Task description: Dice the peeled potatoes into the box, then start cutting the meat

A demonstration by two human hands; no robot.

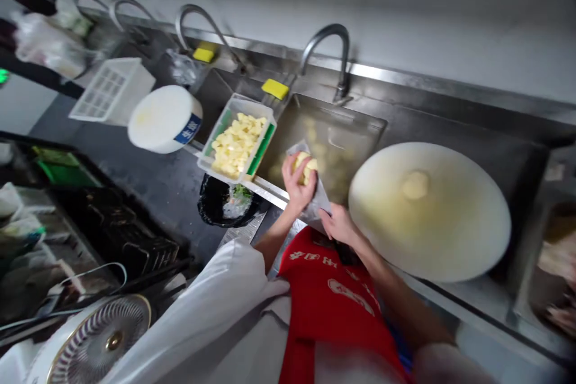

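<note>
My left hand [300, 183] is closed around pale yellow potato pieces [306, 167], which lie against the broad blade of a cleaver [319, 195]. My right hand [338, 225] grips the cleaver near its handle, just in front of my red apron. Both hands are over the front edge of a sink [360, 122] in which several blurred potatoes sit under water. Left of my hands, a clear plastic tub [204, 162] full of cut potato chunks rests at the sink's edge. To the right, one potato [415, 185] lies on a large round white board [468, 222].
Curved faucets [324, 30] line the wall, with yellow sponges [275, 89] nearby. Farther left are a thick round white block [157, 117] and a white basket [108, 93]. A black-lined bin [209, 207] stands below the tub. A fan [103, 342] is at the lower left.
</note>
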